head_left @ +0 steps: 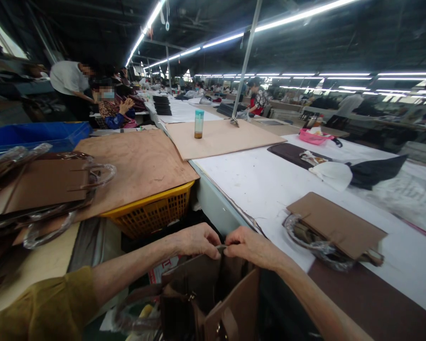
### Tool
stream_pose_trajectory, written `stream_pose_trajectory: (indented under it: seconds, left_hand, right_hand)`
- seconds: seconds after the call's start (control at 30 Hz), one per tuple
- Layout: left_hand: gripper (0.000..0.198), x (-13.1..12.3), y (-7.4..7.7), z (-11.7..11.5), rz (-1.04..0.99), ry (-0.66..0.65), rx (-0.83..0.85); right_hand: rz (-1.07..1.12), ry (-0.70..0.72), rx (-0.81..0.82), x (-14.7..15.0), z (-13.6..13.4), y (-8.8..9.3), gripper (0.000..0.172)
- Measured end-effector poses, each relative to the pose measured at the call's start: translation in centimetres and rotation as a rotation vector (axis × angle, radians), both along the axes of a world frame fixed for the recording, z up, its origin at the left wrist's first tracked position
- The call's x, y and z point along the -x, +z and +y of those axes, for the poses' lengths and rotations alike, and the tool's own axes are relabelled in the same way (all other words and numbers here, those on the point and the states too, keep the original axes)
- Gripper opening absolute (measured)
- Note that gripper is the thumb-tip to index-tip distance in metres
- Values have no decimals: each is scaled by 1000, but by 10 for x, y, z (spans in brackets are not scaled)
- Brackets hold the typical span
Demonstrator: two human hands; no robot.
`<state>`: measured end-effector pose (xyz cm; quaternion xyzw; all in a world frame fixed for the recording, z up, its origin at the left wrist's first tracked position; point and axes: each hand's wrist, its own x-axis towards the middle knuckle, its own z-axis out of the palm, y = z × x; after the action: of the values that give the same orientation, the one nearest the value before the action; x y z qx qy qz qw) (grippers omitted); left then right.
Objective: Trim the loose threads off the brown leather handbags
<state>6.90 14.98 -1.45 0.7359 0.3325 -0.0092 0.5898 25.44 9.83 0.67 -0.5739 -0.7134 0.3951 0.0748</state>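
A brown bag [202,284] stands open at the bottom centre, its top facing me. My left hand [200,240] pinches the far upper edge of it, thumb in front and fingers curled behind. Close beside it, my right hand [246,244] grips the same edge, with the fingertips of both hands nearly touching. Metal fittings and a plastic-wrapped handle show on the bag's near side. Its lower part is out of frame.
Brown bags with wrapped handles [49,184] lie at left; another brown bag [337,225] rests on the white-covered table [248,182]. A yellow basket [152,210] sits under a board [142,161]. A bottle [199,124] stands farther back. People work behind.
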Motion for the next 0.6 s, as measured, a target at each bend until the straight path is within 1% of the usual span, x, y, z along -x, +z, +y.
stream_pose_trajectory:
  seconds: [0.1,0.23,0.47,0.6]
  left_hand:
    - [30,1,-3,-1,-10,-4,60]
    - [27,1,-7,-2,-31,6,87]
    - [19,0,-10,-7,-65,58,38]
    - [14,-2,-9,-11,-54,89,-4]
  right_hand:
    - [0,18,19,0,0,0,14]
    - [12,47,51,-1,1,-2,15]
    - [-2,78,73,-4,1,-6,17]
    - [-71,75,17,2,0,-1,18]
